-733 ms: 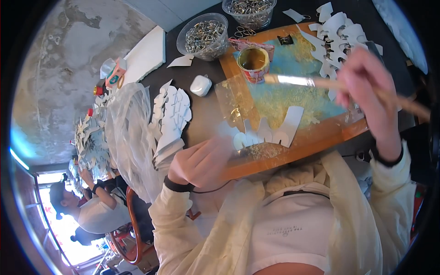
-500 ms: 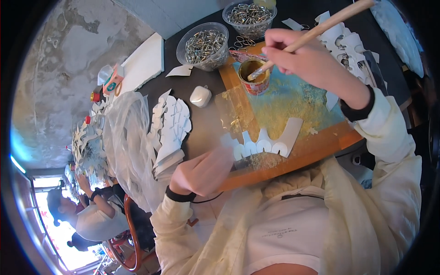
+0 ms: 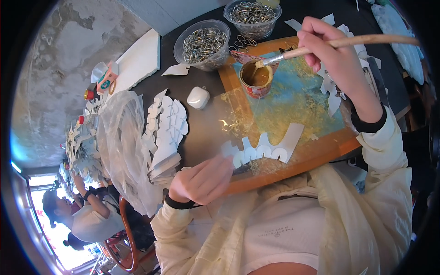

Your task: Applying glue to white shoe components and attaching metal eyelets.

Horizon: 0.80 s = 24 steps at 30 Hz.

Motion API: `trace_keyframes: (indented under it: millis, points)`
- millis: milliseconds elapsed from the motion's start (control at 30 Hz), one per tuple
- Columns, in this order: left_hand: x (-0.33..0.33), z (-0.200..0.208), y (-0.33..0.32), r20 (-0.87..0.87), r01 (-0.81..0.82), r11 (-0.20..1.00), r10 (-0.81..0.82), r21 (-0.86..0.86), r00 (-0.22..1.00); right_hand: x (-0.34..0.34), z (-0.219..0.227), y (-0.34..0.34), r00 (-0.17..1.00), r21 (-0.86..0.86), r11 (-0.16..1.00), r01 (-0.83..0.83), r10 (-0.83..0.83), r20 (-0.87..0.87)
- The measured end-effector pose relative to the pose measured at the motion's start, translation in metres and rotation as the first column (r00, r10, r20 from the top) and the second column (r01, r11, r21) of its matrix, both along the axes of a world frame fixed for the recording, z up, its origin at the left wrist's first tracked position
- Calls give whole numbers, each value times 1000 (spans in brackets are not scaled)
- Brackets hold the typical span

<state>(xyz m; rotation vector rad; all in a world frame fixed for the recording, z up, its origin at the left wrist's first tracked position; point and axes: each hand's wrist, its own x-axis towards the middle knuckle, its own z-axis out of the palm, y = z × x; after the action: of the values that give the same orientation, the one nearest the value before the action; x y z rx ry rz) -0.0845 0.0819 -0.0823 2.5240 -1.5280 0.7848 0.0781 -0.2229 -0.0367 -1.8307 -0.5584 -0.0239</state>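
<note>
My right hand [image 3: 326, 46] is closed round the wooden handle of a brush [image 3: 353, 41], held slanting over the board. The brush tip is at the far right rim of a small open tin [image 3: 255, 82], which holds a yellowish-brown paste. A thin strand hangs below the tip. Near the board's front edge lies a fanned row of white cut-out pieces [image 3: 270, 151] with rounded, slotted ends. My left hand [image 3: 201, 179] is beside the left end of this row, its fingers smeared by motion. Whether they touch or grip a piece I cannot make out.
The wooden-edged board [image 3: 321, 146] is smeared with dried yellow paste. Two clear tubs [image 3: 201, 46] of metal rings stand behind. A white case [image 3: 198, 97], a stack of white cut-outs [image 3: 169, 123] and a plastic bag [image 3: 123, 137] lie left. Another person [image 3: 94, 217] sits at far left.
My right hand has moved to the right, lifting the brush tip from inside the tin to its rim, and the handle now lies flatter. My left hand stays near the row, still blurred.
</note>
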Motion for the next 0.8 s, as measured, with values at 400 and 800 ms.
trace_keyframes:
  millis: [400, 800]
  points:
    - [-6, 2, -7, 17, -54, 999, 54, -3, 998, -13, -28, -24, 982, 276, 956, 98, -48, -183]
    - [-9, 1, -5, -4, -71, 997, 71, 27, 997, -143, -52, -23, 980, 397, 900, 179, -125, -156]
